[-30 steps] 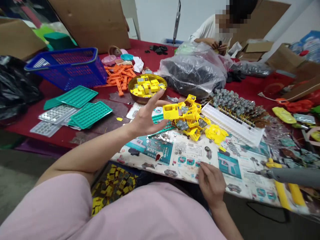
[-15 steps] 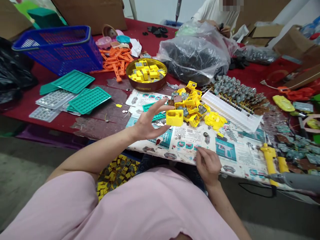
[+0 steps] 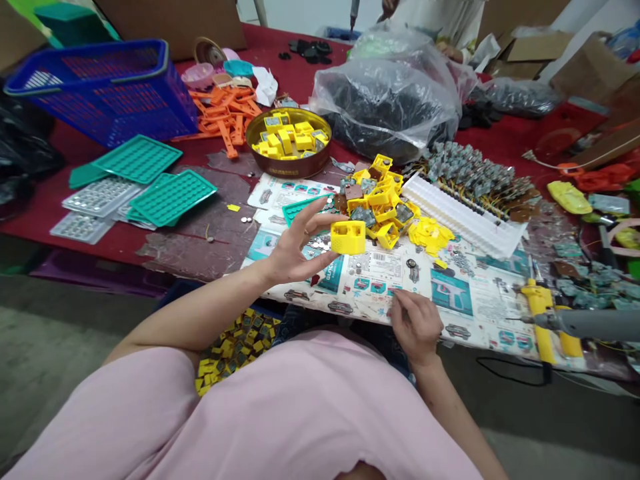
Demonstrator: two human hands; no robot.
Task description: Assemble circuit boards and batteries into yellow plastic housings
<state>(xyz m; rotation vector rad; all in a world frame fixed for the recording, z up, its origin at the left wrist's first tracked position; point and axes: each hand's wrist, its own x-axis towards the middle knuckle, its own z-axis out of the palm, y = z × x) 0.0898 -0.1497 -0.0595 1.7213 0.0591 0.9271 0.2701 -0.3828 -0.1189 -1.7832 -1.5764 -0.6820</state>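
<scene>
My left hand [image 3: 295, 250] holds up a small yellow plastic housing [image 3: 348, 238] between thumb and fingers. Its top is open, with compartments inside, and its front face has small holes. Right behind it lies a pile of similar yellow housings [image 3: 385, 200], some with grey or brown parts in them, beside flat yellow pieces [image 3: 430, 235]. My right hand [image 3: 416, 325] rests at the front edge of the printed cardboard [image 3: 373, 267], fingers curled; whatever is inside them is hidden. A teal tray [image 3: 300, 210] with small silver discs is partly covered by my left hand.
A round tin [image 3: 289, 167] of yellow housings stands behind. Left are teal trays [image 3: 173, 200] and a blue basket [image 3: 125, 100]. Right lie a white rack [image 3: 465, 220], wired grey parts [image 3: 475, 173] and a yellow-handled tool [image 3: 540, 320]. A person stands across the table.
The view has shifted slightly. The yellow housing has tipped in my left hand, so more of its open top shows. My right hand has stayed at the edge.
</scene>
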